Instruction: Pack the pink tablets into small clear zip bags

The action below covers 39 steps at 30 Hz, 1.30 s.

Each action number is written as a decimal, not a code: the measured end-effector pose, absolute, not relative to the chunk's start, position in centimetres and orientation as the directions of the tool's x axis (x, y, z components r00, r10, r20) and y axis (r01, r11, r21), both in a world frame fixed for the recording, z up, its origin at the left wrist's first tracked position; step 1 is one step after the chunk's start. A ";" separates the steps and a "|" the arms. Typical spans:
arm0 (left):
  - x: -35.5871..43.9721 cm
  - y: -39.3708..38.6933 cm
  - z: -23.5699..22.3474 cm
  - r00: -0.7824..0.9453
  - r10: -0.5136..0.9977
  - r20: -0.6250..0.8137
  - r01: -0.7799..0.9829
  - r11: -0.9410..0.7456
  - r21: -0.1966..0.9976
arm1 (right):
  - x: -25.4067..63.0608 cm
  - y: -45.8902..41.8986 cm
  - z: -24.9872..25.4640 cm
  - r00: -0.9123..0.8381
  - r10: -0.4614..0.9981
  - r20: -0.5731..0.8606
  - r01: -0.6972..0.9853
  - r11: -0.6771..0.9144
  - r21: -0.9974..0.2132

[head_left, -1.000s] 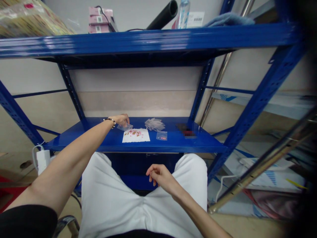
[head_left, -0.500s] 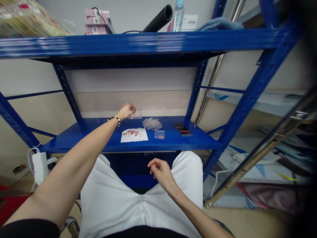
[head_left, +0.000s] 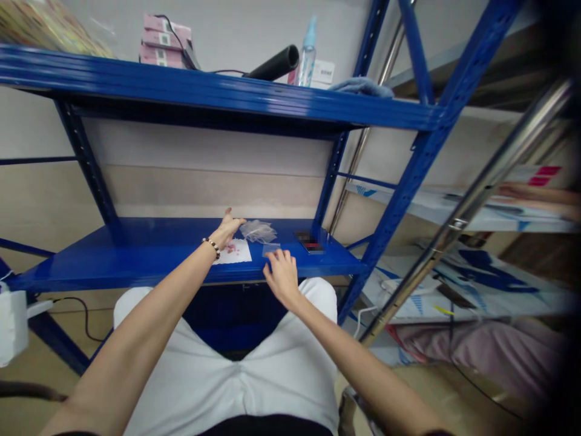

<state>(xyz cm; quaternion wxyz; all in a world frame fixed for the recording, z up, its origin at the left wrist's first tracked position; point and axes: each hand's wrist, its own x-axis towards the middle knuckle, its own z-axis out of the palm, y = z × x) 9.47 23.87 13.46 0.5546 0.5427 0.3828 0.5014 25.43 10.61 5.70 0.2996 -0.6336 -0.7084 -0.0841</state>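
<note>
My left hand point(head_left: 230, 228), with a beaded bracelet at the wrist, is open, thumb raised and fingers spread. Its fingertips are beside a pile of clear plastic bags point(head_left: 258, 231) on the blue shelf. Under and in front of that wrist lies a white sheet of paper point(head_left: 242, 253) with small pink pieces point(head_left: 232, 248), partly covered by the hand. My right hand point(head_left: 284, 277) is at the shelf's front edge, its fingers curved and apart over a small clear bag point(head_left: 271, 247). The fingers hide part of this bag; whether they touch it I cannot tell.
A dark, blurred-out flat object point(head_left: 309, 242) lies at the shelf's right. The upper shelf point(head_left: 204, 91) holds pink boxes point(head_left: 166, 41), a black tube point(head_left: 275, 63), a spray bottle point(head_left: 307, 57) and a blue cloth point(head_left: 361, 86). Another person's arm point(head_left: 544, 197) shows at far right.
My left hand has come forward from the back of the shelf, where it was at a clear bag, and opened. My right hand has risen from above my lap to the small bag. The view has turned right.
</note>
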 end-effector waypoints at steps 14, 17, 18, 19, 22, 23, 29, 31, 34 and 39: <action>11.0 8.8 2.3 0.016 0.996 0.090 -0.161 -0.086 0.983 | 26.3 11.6 7.5 0.134 0.954 0.268 0.596 0.139 -0.791; 8.6 6.9 2.9 0.141 0.985 0.096 -0.190 -0.068 0.979 | 24.5 7.4 6.6 0.030 0.986 0.164 0.000 0.164 -0.986; 7.8 5.9 3.0 0.198 0.973 0.116 -0.200 -0.075 0.977 | 23.9 6.1 6.0 0.000 0.992 0.129 -0.148 0.128 -0.981; 7.1 4.7 2.9 0.252 0.960 0.124 -0.211 -0.070 0.975 | 23.4 5.0 5.4 -0.021 0.995 0.094 -0.260 0.085 -0.962; 5.2 1.9 2.6 0.332 0.939 0.094 -0.227 -0.017 0.974 | 22.1 2.9 3.2 -0.051 0.999 -0.020 -0.416 -0.039 -0.909; 4.7 1.5 2.4 0.342 0.937 0.076 -0.224 0.003 0.975 | 21.8 2.6 2.4 -0.064 0.997 -0.052 -0.419 -0.074 -0.905; 2.9 2.7 1.5 0.267 0.964 -0.011 -0.109 0.042 0.993 | 21.0 3.7 -0.7 -0.139 0.979 -0.146 -0.223 -0.175 -0.959; 2.7 3.1 1.5 0.293 0.956 -0.024 -0.065 0.045 0.997 | 20.9 4.2 -1.1 -0.189 0.961 -0.201 -0.158 -0.232 -0.960; 2.5 2.8 1.8 0.353 0.936 -0.013 -0.094 0.049 0.994 | 20.4 4.0 -1.2 -0.244 0.944 -0.223 -0.128 -0.259 -0.957; 2.1 2.4 2.1 0.335 0.941 -0.037 -0.100 0.075 0.992 | 19.1 2.7 -1.2 -0.229 0.965 -0.131 -0.121 -0.162 -0.979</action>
